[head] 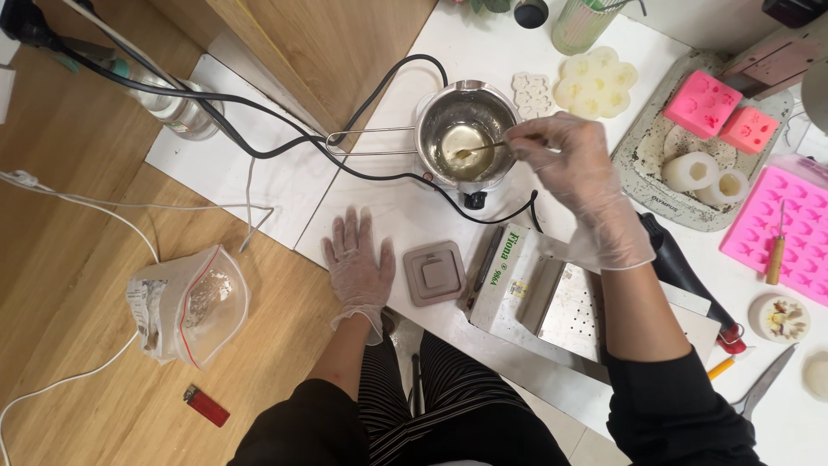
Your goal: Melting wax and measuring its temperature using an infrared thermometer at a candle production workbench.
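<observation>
Right hand point(580, 173), in a thin clear glove, pinches a slender stick point(483, 147) whose tip dips into pale liquid in a round polished steel pot point(466, 129) with wire handle, at 12 o'clock on the white board point(388, 216). Left hand point(358, 267), gloved, lies flat with fingers spread, a square taupe plastic lid point(434, 273) at its 3 o'clock. Pink silicone moulds point(703, 102) sit at 2 o'clock; the floor is wood laminate.
</observation>
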